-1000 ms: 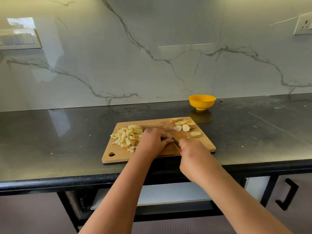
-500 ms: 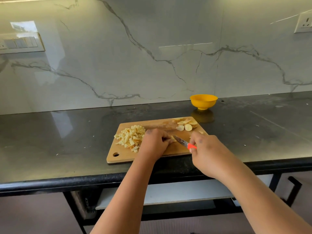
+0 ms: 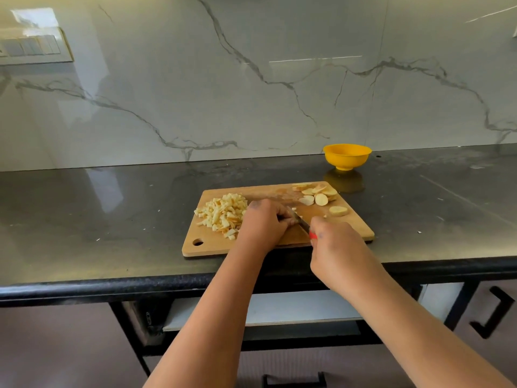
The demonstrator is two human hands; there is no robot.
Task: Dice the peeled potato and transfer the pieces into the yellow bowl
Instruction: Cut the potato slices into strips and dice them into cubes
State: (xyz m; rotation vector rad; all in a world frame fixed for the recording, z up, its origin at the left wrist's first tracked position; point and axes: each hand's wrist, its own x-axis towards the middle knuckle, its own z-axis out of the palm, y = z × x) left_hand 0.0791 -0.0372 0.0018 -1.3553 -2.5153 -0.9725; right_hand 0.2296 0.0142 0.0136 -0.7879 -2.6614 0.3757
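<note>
The left hand (image 3: 264,224) sits at frame centre with fingers (image 3: 284,217) curled down on something hidden beneath them, what it is I cannot tell; the right hand (image 3: 334,242) grips a red-handled knife (image 3: 303,224), blade angled toward the left fingers; both work over the wooden board (image 3: 279,242); diced potato (image 3: 222,214) is heaped left of the hands, slices (image 3: 317,194) lie upper right on the board; the yellow bowl (image 3: 347,156) stands behind on the dark surface (image 3: 98,208).

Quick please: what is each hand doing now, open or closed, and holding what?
Left hand: fingers curled on the board; what they hold is hidden.
Right hand: closed, gripping the knife.
</note>
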